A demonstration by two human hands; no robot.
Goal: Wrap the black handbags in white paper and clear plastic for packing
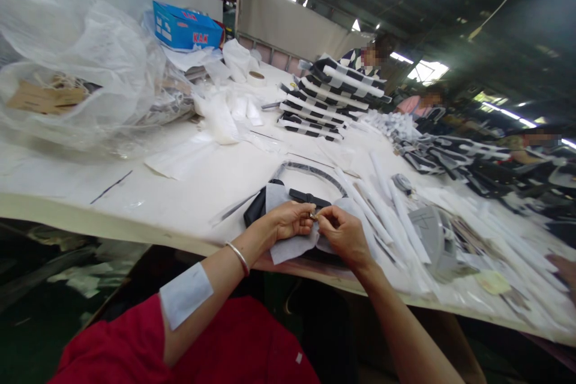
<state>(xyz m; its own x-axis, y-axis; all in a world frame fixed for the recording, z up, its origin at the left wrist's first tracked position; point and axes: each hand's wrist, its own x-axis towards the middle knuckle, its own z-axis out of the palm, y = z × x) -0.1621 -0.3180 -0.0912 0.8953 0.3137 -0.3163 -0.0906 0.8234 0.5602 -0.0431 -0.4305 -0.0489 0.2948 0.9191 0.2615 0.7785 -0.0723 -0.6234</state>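
A black handbag (pixel 255 211) lies at the table's near edge, its curved handle (pixel 315 168) covered in a clear wrap and standing away from me. Sheets of white tissue paper (pixel 288 250) lie over its front, beneath my hands. My left hand (pixel 291 222) is closed, thumb and fingers pinching a small gold-coloured metal fitting (pixel 312 215) at the bag's middle. From the other side, the fingertips of my right hand (pixel 342 233) pinch at the same fitting. Its exact kind is too small to make out. A black strap (pixel 308 198) crosses the bag just behind my fingers.
Clear plastic bags (pixel 81 66) and a blue box (pixel 186 27) fill the left back. Behind the handbag rises a stack of black-and-white checked pieces (pixel 330 99). White rolled strips (pixel 407 222) and a grey tape dispenser-like object (pixel 434 240) lie rightward. Several people work beyond.
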